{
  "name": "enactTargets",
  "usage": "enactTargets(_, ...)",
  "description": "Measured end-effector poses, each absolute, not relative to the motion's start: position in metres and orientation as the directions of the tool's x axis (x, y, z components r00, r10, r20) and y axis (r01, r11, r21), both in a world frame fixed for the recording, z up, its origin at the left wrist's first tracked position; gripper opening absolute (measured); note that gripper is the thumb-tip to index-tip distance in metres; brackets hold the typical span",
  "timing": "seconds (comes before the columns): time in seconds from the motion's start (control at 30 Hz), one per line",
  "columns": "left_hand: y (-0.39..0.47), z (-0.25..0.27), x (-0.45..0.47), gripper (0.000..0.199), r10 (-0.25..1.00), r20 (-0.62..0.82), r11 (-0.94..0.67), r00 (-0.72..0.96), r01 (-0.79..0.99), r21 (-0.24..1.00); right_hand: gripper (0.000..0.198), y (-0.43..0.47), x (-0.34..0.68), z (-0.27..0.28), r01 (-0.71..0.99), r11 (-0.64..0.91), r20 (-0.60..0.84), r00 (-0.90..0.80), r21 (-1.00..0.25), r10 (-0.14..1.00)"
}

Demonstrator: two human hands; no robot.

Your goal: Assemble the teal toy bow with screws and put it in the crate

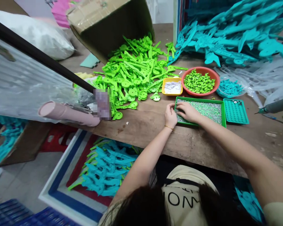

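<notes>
My left hand (pixel 171 115) is at the left end of a green tray (pixel 224 114), its fingers curled inward over the rim. My right hand (pixel 188 112) reaches over the tray from the right, fingers bent toward the left hand. The fingertips of both hands nearly meet, and anything between them is too small or hidden to make out. Many small silvery metal pieces (pixel 208 110) cover the tray's floor, which shows green between them.
Behind the tray stand a yellow dish (pixel 163 91) of thin pins, a red bowl (pixel 218 83) of small green parts and a dish of blue pieces (pixel 230 87). Lime-green parts (pixel 134 72) spill from a cardboard box (pixel 91 18). A teal ridged tray (pixel 237 111) lies right; a pink bottle (pixel 66 113) left.
</notes>
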State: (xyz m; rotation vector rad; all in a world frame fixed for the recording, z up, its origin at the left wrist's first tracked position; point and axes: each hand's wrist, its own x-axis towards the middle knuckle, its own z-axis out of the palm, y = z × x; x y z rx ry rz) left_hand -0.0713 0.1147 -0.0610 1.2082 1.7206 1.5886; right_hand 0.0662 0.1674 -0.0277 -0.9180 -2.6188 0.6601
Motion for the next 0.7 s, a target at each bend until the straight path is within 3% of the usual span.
enactTargets(0.1,0.114,-0.061,-0.072,0.022,0.853,0.204,-0.071,-0.480,0.281,0.957,0.025,0.163,0.100,-0.028,0.436,0.733,0.103,-0.821,-0.522,0.562)
enactTargets(0.3,0.114,-0.061,-0.071,0.024,0.850,0.219,-0.076,-0.479,0.300,0.951,0.050,0.170,0.124,-0.036,0.599,0.684,0.120,-0.709,-0.418,0.695)
enactTargets(0.37,0.114,-0.061,-0.072,0.024,0.854,0.227,-0.080,-0.469,0.312,0.947,0.052,0.171,0.103,-0.037,0.542,0.728,0.080,-0.777,-0.420,0.625)
enactTargets(0.5,0.114,-0.061,-0.075,0.023,0.863,0.233,-0.080,-0.448,0.334,0.939,0.038,0.168,0.100,-0.031,0.306,0.785,0.072,-0.911,-0.539,0.405)
enactTargets(0.7,0.114,-0.061,-0.074,0.027,0.857,0.230,-0.073,-0.460,0.335,0.940,0.032,0.156,0.122,-0.016,0.412,0.754,0.078,-0.852,-0.512,0.518)
